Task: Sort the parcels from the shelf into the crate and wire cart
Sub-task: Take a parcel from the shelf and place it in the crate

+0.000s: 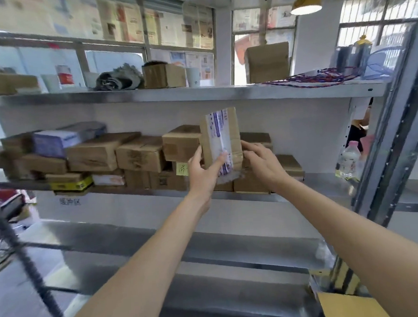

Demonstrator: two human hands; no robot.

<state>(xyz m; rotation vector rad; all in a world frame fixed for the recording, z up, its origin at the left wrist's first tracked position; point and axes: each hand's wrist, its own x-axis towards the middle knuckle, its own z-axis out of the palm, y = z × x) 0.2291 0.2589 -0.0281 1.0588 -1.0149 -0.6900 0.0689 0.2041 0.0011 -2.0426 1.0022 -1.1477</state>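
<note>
Standing upright before the middle shelf [253,197], a slim cardboard parcel [220,138] shows brown faces, a white shipping label with purple print, and clear tape along its lower edge. The left hand [205,169] grips its bottom, thumb on the left side and fingers across the label. The right hand [261,163] rests loose-fingered against its right edge, among stacked brown cartons [140,153].

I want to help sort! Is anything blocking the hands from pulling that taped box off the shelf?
Nothing visible. The left hand already grips the taped box, upright, in front of the stacked parcels; the right hand touches its edge. Crate and cart aren't in view.
</note>
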